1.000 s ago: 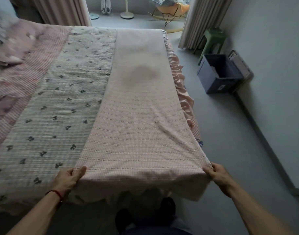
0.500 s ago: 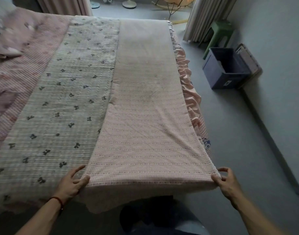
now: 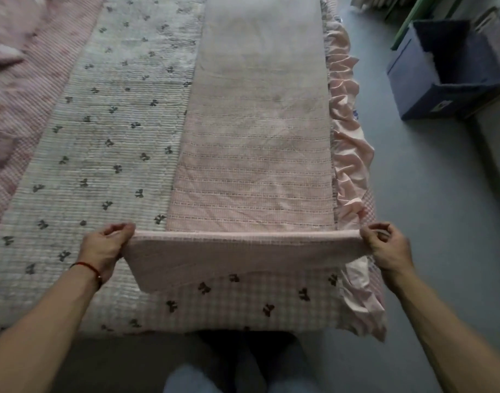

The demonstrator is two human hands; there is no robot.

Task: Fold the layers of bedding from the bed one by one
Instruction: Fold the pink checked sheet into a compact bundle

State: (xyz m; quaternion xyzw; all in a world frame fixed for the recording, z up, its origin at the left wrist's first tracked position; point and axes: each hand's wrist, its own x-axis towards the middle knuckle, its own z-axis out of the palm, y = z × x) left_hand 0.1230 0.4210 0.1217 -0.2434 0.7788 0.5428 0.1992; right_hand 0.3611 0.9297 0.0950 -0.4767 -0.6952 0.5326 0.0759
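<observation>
Pinching the pink blanket's [image 3: 251, 165] near end, left hand [image 3: 102, 249] and right hand [image 3: 386, 246]; bed's far end cropped.

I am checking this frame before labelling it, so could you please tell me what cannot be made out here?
- Head view: the far end of the pink blanket is cut off by the top edge.
- Head view: the fingertips of the left hand and right hand are tucked under the lifted fold.
- Head view: the blue bin is cropped at the right edge; its label is too small to read.
</observation>
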